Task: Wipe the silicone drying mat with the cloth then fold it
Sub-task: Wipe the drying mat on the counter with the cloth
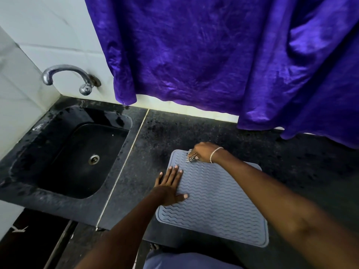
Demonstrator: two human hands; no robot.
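Note:
A grey silicone drying mat (pixel 213 206) with wavy ridges lies flat on the black counter, its near edge over the counter's front. My left hand (pixel 171 188) rests flat on the mat's left edge, fingers spread. At the mat's far left corner my right hand (pixel 204 152), wearing a silver bracelet, is closed on a small black-and-white checked cloth (pixel 192 158). Only a bit of the cloth sticks out from under my fingers, touching the mat.
A black sink (pixel 81 152) is sunk into the counter at left, with a metal tap (pixel 77 78) on the tiled wall above it. A purple curtain (pixel 213 55) hangs down to the counter's back edge. Bare counter (pixel 291 162) lies right of the mat.

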